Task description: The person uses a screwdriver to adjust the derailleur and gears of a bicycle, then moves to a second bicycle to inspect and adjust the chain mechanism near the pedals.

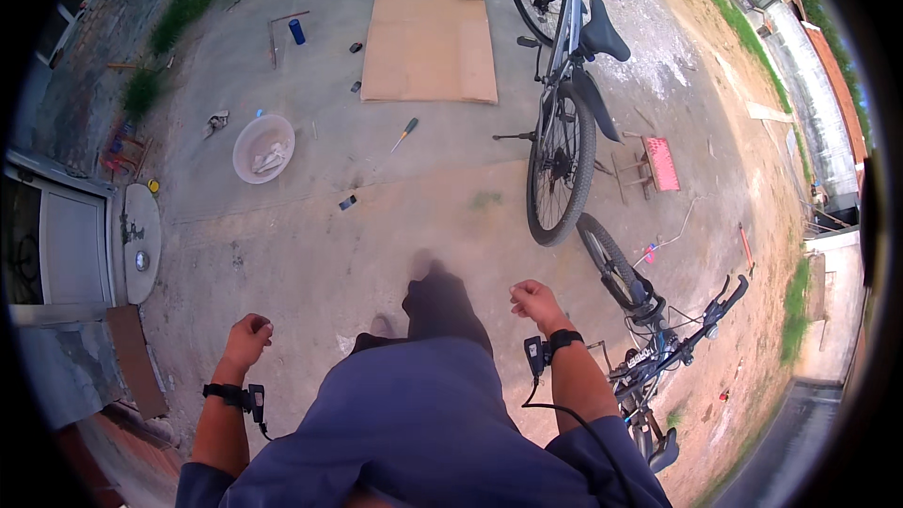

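Note:
My left hand (pixel 248 340) hangs at my left side with its fingers loosely curled in, and I see nothing in it. On the other side my right hand (pixel 536 302) is held a little forward, its fingers also curled and no object showing in them. Neither hand touches anything. Closest to the right hand is a bicycle (pixel 611 268) at my right, seen partly past my arm. Ahead of it a grey bicycle (pixel 562 56) with a black saddle stands on the concrete. A screwdriver (pixel 405 134) lies on the ground ahead of me.
A flat cardboard sheet (pixel 428 45) lies farther ahead. To the left sit a white basin (pixel 263 149) with cloth in it and a blue bottle (pixel 297 32). A small red stool (pixel 661 164) stands at the right. A white door (pixel 73 246) borders the left edge.

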`<state>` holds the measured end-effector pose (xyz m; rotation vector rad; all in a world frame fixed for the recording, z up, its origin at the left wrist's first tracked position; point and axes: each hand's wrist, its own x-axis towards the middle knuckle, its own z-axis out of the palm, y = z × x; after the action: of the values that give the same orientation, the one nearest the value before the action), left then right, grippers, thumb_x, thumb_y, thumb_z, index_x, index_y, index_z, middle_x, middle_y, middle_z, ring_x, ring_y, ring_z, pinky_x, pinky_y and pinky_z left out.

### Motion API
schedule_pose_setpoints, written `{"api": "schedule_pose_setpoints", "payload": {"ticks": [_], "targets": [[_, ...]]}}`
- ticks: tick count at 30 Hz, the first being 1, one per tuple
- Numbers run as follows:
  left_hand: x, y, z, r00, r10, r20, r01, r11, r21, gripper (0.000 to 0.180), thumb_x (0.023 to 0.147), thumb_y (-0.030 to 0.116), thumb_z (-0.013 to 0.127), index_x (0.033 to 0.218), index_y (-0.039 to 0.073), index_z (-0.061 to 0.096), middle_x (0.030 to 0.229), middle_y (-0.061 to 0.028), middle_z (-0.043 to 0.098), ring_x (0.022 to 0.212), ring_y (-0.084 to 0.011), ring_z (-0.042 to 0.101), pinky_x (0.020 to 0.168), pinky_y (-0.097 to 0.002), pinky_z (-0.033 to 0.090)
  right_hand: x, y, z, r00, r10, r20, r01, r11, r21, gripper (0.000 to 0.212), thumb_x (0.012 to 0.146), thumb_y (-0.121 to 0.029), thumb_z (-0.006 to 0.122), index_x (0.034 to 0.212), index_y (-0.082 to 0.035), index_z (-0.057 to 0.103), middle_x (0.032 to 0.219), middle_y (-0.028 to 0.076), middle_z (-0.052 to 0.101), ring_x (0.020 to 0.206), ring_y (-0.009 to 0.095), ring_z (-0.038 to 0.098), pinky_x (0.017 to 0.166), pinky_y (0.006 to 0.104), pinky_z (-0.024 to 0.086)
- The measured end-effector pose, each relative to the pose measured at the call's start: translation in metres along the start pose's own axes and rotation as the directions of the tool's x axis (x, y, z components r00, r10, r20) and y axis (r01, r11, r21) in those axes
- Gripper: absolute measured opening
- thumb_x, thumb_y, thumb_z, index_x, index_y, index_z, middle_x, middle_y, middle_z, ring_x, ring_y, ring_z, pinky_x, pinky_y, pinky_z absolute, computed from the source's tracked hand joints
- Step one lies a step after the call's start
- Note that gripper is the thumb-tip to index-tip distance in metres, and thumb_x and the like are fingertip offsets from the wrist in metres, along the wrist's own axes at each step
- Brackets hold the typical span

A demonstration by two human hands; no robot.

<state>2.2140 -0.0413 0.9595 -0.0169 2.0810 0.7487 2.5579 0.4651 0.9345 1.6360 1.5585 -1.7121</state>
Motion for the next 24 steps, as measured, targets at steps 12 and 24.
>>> {"api": "schedule_pose_setpoints", "payload": {"ticks": [12,24], "targets": [[0.186,0.157,-0.027,0.936,-0.314,0.162,0.3,0.948,0.105,0.027,0.09,0.022,0.067,0.105,-0.001,0.063,0.089,-0.0105,0.071,0.074,-0.018,0.07,0.059,-0.0309,0.052,0.261,-0.207,0.02,0.995,0.082,0.061,-0.087,0.994,0.072,0.026,0.092,-0.027,0.066,0.106,-0.005,0.064,0.085,0.004,0.065,0.068,0.014,0.064,0.062,0.0266,0.05],[0.424,0.175,-0.113,0.82,-0.535,0.204,0.466,0.831,0.305,0.024,0.09,0.017,0.067,0.103,-0.003,0.063,0.085,-0.0147,0.07,0.074,-0.0191,0.07,0.06,-0.0329,0.055,0.529,-0.283,0.139,0.994,-0.036,-0.105,0.023,0.992,-0.127,0.031,0.088,-0.027,0.067,0.112,-0.006,0.065,0.087,0.01,0.07,0.078,0.023,0.068,0.071,0.0346,0.053]]}}
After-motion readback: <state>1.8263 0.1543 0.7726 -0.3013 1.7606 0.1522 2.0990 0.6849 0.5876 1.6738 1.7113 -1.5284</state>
